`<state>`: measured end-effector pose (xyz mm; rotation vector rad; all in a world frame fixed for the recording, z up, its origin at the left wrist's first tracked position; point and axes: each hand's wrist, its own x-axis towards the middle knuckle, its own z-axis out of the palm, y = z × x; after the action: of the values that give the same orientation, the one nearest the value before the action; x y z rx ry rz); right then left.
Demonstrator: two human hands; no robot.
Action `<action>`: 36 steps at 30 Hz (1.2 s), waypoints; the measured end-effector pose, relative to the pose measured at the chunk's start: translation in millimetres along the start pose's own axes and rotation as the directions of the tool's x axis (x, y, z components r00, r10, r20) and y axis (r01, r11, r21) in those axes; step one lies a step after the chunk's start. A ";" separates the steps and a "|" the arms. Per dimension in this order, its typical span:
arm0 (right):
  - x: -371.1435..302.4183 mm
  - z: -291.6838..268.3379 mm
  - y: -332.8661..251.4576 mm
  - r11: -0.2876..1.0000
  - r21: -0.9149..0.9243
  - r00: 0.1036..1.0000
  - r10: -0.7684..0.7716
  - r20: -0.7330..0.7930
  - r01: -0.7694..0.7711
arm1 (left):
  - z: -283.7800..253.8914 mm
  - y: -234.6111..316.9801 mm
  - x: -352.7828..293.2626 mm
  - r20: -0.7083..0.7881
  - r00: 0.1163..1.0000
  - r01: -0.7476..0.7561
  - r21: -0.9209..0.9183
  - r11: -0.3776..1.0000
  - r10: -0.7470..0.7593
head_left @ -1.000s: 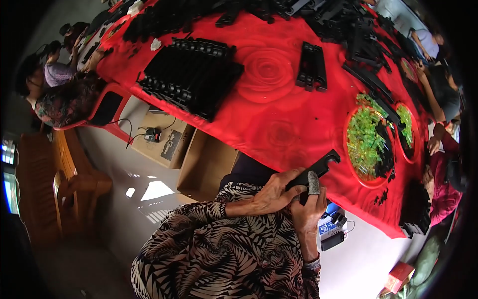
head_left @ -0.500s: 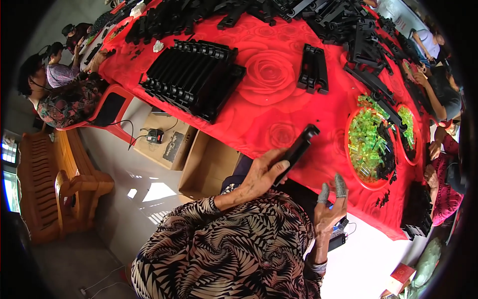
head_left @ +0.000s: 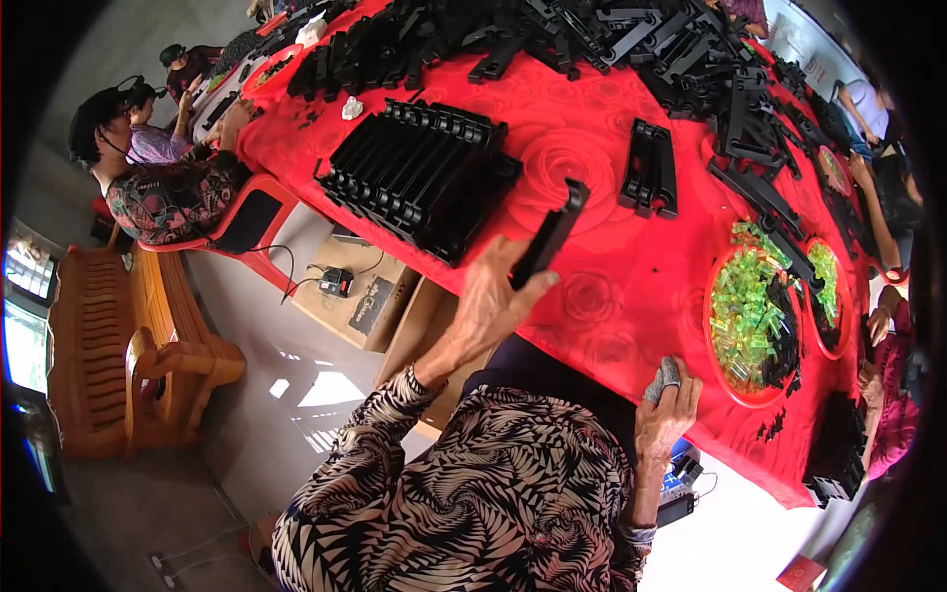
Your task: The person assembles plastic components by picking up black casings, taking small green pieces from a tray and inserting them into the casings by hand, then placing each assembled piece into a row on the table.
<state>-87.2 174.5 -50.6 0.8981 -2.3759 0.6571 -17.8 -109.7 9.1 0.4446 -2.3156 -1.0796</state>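
Note:
My left hand (head_left: pixel 490 304) is closed around a long black plastic part (head_left: pixel 549 235), which tilts up and away over the red table. Just left of it lies a neat row of similar black parts (head_left: pixel 412 176), side by side. My right hand (head_left: pixel 668 419) is at the table's near edge, with a grey finger cot (head_left: pixel 663 379) visible. Its fingers are curled in, and whatever they may hold is hidden. Two more black parts (head_left: pixel 649 170) lie together farther back.
A red-rimmed tray (head_left: pixel 718 340) of yellow-green clear pieces and small black bits stands at the right, with a second tray (head_left: pixel 842 340) beside it. A big heap of black parts (head_left: pixel 592 39) covers the far side. Other people sit around the red-clothed table (head_left: pixel 592 296). An open cardboard box (head_left: pixel 414 335) stands below its left edge.
My left hand has moved up and left with the black part, toward the row. My right hand's fingers, stretched before, are now curled. The whole view has shifted slightly.

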 end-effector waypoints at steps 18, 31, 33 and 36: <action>2.7 0.6 -2.3 0.999 0.045 1.000 -0.007 -0.029 0.009 | -7.8 -51.6 55.2 -0.154 0.943 -0.072 0.772 0.631 0.297; 1.2 5.6 -0.6 1.000 0.019 0.998 -0.002 -0.067 0.003 | -12.3 -53.6 63.1 -0.120 0.923 -0.065 0.887 0.456 0.366; -0.2 6.4 -1.1 0.999 0.037 0.998 0.015 -0.053 -0.013 | -14.9 -48.8 62.5 -0.111 0.903 -0.098 0.887 0.451 0.414; -1.6 7.2 1.5 0.999 0.036 0.998 0.011 -0.056 -0.009 | -16.3 -49.1 63.1 -0.120 0.902 -0.112 0.863 0.493 0.415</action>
<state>-89.3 172.0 -57.4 0.8713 -2.3270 0.7215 -55.2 -181.8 0.6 0.5183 -2.3443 0.3621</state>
